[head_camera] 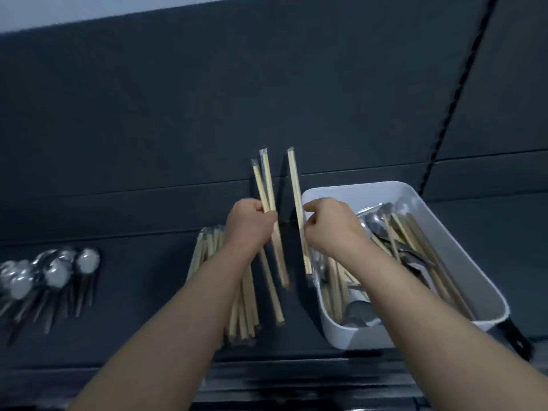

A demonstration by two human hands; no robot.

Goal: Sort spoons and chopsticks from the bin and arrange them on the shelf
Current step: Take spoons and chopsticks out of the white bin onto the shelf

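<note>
My left hand (247,225) grips two wrapped pairs of wooden chopsticks (268,185), held upright over the dark shelf (133,277). Just to its right, my right hand (329,225) pinches one more wrapped pair of chopsticks (294,179) at the left rim of the white bin (462,256). The bin holds several chopsticks (415,232) and metal spoons (376,221) mixed together. A pile of wrapped chopsticks (204,256) lies on the shelf under my left forearm. A group of spoons (53,274) lies on the shelf at the far left.
A dark padded wall (267,84) rises behind the shelf. A black cord (462,84) runs diagonally down the wall at the right, ending behind the bin. The shelf's front edge (296,366) runs below the bin.
</note>
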